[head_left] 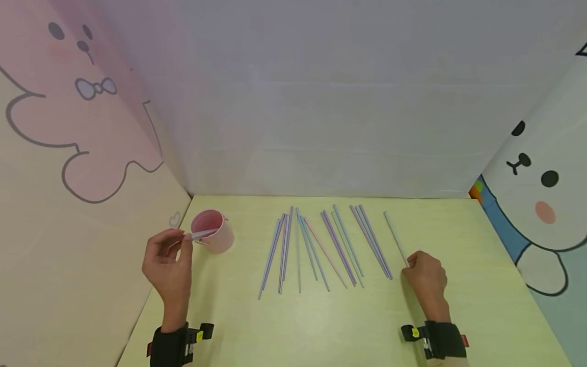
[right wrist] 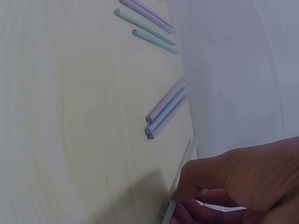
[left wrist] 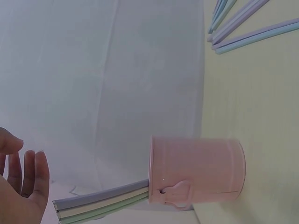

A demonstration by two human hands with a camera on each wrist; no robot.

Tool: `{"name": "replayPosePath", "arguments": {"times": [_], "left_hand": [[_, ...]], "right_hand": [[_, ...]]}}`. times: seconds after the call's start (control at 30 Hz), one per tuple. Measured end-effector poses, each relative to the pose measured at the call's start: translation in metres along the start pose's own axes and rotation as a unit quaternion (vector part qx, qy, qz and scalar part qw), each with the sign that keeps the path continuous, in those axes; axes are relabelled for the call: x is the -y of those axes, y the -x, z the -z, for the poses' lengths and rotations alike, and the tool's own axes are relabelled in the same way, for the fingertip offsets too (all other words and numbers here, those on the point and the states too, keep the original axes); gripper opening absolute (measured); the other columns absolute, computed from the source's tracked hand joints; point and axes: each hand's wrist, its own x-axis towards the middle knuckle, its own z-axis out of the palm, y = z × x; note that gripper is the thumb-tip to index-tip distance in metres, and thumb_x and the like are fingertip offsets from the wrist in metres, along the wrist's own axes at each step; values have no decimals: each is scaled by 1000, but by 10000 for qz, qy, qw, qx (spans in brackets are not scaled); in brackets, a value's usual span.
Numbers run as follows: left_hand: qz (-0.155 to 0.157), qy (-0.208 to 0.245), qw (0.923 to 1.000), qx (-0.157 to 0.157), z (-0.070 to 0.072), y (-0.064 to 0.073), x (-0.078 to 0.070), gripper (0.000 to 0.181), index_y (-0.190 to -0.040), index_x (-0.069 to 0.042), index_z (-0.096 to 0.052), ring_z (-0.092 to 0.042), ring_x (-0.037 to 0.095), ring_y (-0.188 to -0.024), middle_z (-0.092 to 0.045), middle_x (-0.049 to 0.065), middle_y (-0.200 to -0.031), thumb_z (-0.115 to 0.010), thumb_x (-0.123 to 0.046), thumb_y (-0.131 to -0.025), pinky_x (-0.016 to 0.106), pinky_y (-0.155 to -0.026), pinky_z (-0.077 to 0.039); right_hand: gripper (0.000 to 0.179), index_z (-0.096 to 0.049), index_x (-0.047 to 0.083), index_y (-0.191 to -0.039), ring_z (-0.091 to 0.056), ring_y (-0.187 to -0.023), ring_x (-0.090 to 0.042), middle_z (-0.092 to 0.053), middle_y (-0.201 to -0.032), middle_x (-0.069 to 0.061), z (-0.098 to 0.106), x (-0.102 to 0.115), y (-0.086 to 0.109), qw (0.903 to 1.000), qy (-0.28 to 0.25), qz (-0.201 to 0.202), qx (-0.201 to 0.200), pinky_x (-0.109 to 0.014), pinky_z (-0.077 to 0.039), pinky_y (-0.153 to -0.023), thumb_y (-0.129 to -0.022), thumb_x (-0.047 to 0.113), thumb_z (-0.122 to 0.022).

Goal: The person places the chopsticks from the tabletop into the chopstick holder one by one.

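Observation:
On the left of the table stands a small pink bucket [head_left: 221,238] with several pastel straws [left wrist: 100,199] leaning out over its rim. My left hand [head_left: 169,260] is raised beside their outer ends. In the left wrist view its thumb and fingers are apart, with a gap between them and the straws. Far to the right, my right hand [head_left: 425,280] pinches the near end of a pale green straw [head_left: 395,235] between thumb and fingers. That straw lies along the tabletop, and the fingers hide its end.
Loose purple, blue, green and pink straws [head_left: 324,247] lie fanned across the middle of the pale yellow table [head_left: 284,326]. A plain pale wall sheet [head_left: 330,127] rises at the back. Side panels with cartoon animals stand left and right.

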Motion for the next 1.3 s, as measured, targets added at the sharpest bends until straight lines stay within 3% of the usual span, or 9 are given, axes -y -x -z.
{"name": "replayPosePath", "arguments": {"times": [0.43,0.8,1.13,1.3], "left_hand": [[97,284,9994,190,-8,8,0,25,-96,34,-49,-64,25,-83,-54,35,-90,-59,34,-73,16,-77,-58],[282,384,9963,709,-23,24,6,26,-97,31,-51,-63,28,-84,-52,39,-91,-59,35,-73,19,-81,-59],[730,828,9821,1526,-36,51,35,27,-103,22,-57,-64,26,-83,-57,30,-95,-63,28,-78,21,-74,-61],[902,818,9773,1731,-47,60,37,27,-104,18,-59,-64,27,-83,-58,29,-96,-64,26,-79,22,-74,-61]], "right_hand": [[24,-67,-3,-97,-61,-66,-27,-68,-83,-14,-2,8,3,9983,-338,131,-452,-35,-45,-47,-76,6,-72],[23,-69,-1,-99,-67,-72,-29,-70,-85,-15,-2,29,9,9914,-844,638,-766,-31,-45,-52,-77,5,-72],[24,-69,2,-102,-67,-76,-27,-71,-88,-13,1,49,19,9806,-1278,1269,-773,-36,-52,-57,-78,1,-69],[27,-69,1,-103,-67,-77,-27,-72,-90,-14,7,61,23,9712,-1619,1597,-717,-37,-56,-59,-77,0,-72]]}}
